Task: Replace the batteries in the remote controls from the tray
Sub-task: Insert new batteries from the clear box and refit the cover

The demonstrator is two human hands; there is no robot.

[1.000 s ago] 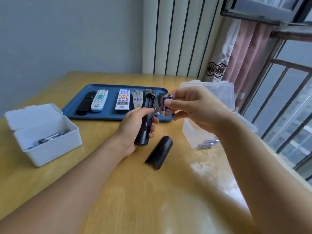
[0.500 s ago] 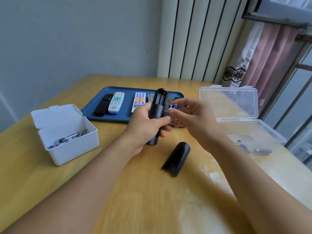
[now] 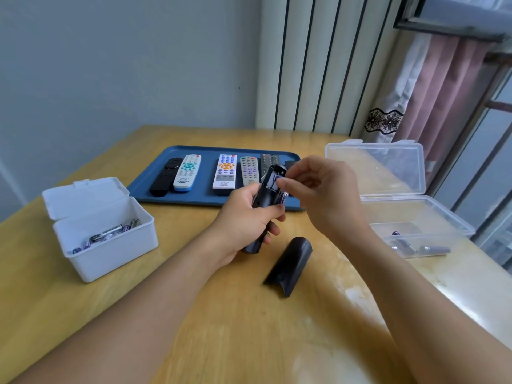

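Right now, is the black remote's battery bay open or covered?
Open. The cover lies on the table, apart from the remote in the left hand; the right hand pinches a battery at the bay.

Blue, black, white and honey-yellow wood, with purple on the batteries.

A blue tray (image 3: 155,187) is showing a plain black remote (image 3: 165,177), a white one with teal buttons and a blue end (image 3: 187,173), a white one with orange and blue buttons (image 3: 225,171), and a grey one with purple buttons (image 3: 249,171). The held remote (image 3: 263,200) and its loose cover (image 3: 289,266) are showing black; the batteries (image 3: 283,195) are gleaming purple and silver. A white box (image 3: 110,250) is sitting opposite a clear one (image 3: 421,217) on the yellow-brown table (image 3: 235,328). A pink curtain (image 3: 443,101) is wearing a black lace band.
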